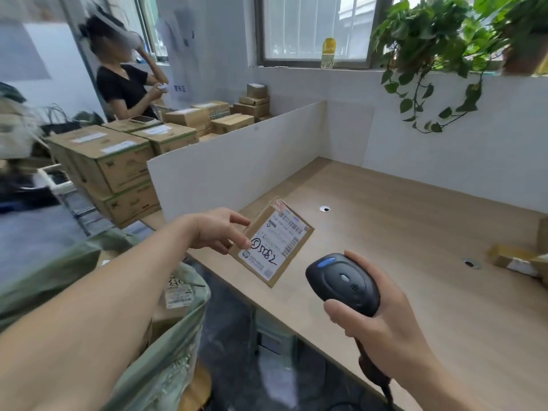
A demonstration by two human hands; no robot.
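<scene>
While left hand [216,229] pinches it, brown pkg [271,243] shows scribbled label [284,229].

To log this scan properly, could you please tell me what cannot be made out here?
Head view, parcel: the label has fine print too small to read, and the left hand covers one corner.
Head view, scanner: its trigger side is hidden under the right hand, and its cord is cut off by the bottom edge.

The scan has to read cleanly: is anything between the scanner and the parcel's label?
Nothing visible does. The scanner in the right hand points toward the parcel across open air; the left hand pinches its left edge, thumb clear of the barcodes.
</scene>
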